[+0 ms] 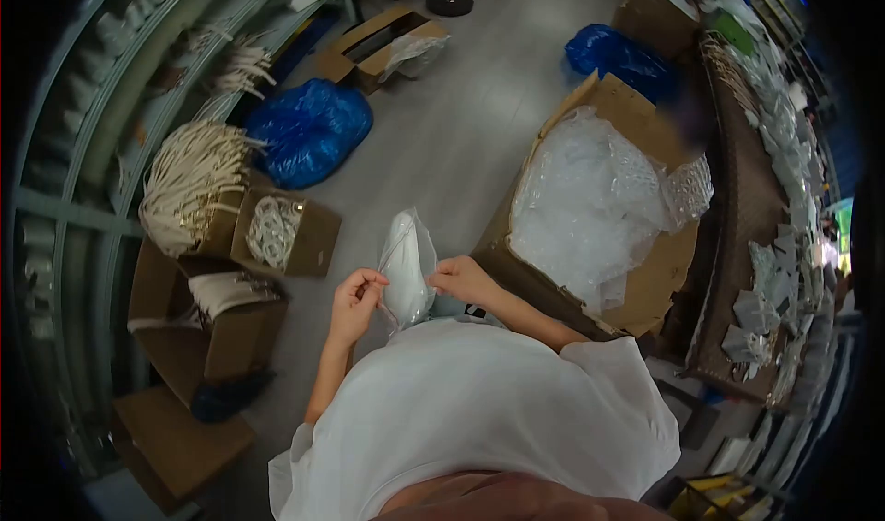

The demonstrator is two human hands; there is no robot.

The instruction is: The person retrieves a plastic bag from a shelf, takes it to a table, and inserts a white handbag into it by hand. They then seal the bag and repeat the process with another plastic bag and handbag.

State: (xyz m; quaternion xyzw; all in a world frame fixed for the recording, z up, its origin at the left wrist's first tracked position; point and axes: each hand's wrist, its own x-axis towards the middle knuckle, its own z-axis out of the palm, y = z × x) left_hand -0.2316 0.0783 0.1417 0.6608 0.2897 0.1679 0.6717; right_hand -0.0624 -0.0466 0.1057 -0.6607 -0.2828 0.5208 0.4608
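In front of my body I hold up a clear plastic bag point(407, 258) with a long white object inside, whose kind I cannot make out. My left hand point(356, 301) pinches the bag's left edge between thumb and fingers. On the opposite side, my right hand point(461, 279) grips the right edge with its fingertips. The bag stands roughly upright between both hands, its pointed end away from me and its near end close to my white shirt.
At right is a large cardboard box point(498, 258) full of clear plastic wrap point(590, 207). On the left stand open boxes with cream cords point(198, 175) and white loops point(274, 230). Blue bags point(313, 129) lie farther off. Metal shelves point(69, 212) line the left; a brown table point(747, 207) holds packets.
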